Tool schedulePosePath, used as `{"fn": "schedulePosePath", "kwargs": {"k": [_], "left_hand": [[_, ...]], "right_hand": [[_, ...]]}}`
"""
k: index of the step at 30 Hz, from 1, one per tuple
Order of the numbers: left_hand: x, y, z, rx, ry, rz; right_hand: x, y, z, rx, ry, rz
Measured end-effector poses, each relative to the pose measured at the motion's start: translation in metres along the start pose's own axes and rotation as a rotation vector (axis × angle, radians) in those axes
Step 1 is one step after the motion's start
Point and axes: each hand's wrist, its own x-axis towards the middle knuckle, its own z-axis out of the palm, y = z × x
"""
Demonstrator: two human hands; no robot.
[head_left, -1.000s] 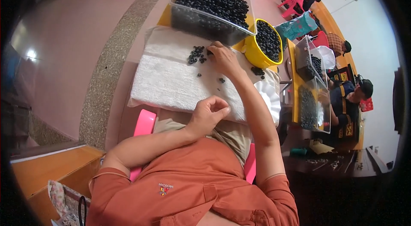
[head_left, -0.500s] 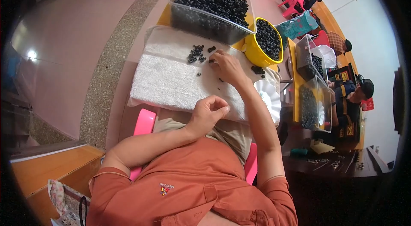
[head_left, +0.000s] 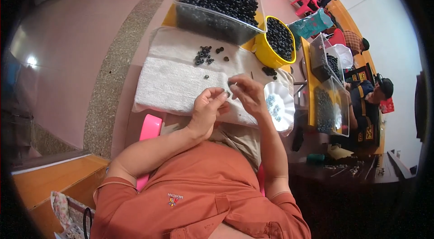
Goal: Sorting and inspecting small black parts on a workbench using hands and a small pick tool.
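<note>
Pale tiled floor [head_left: 68, 53] to the left, yellow bench [head_left: 170, 16] ahead with a thick white folded towel [head_left: 167, 87] at its near end. Change in the last 1 s: right hand [head_left: 251, 96] has left the loose black ring-shaped pieces [head_left: 203, 55] and come back to meet the left hand [head_left: 207, 108] over the towel's near half. 2 hands now sit just beside each other; they were well apart.

Left hand: thumb and index together, clamped on a small dark piece [head_left: 227, 94]. Right hand: fingers bent in close to it, something dark at the tips; blurred, cannot tell if they're closed on it.

My read: work has shifted from picking among the loose pieces to 2-handed handling of a small part.

With the right hand out of the way, 1 single dark piece [head_left: 226, 58] shows where it was working. Other loose pieces lie above and left of the hands, short of the clear rectangular plastic bin [head_left: 212, 25]. Yellow round plastic bucket [head_left: 266, 49], full of black pieces, stands right of the bin. White fluted dish [head_left: 285, 122] with pale blue bits inside lies right of the right hand, more exposed now the forearm has swung off it.
</note>
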Motion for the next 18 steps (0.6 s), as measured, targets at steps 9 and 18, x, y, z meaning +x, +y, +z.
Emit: {"fn": "schedulePosePath", "kwargs": {"k": [9, 18], "left_hand": [[-0.004, 0.006, 0.005, -0.049, -0.164, -0.144], [0.000, 0.005, 0.002, 0.017, -0.201, -0.225]], "right_hand": [[-0.043, -0.002, 0.003, 0.003, 0.073, -0.197], [-0.057, 0.003, 0.008, -0.206, 0.110, -0.338]]}}
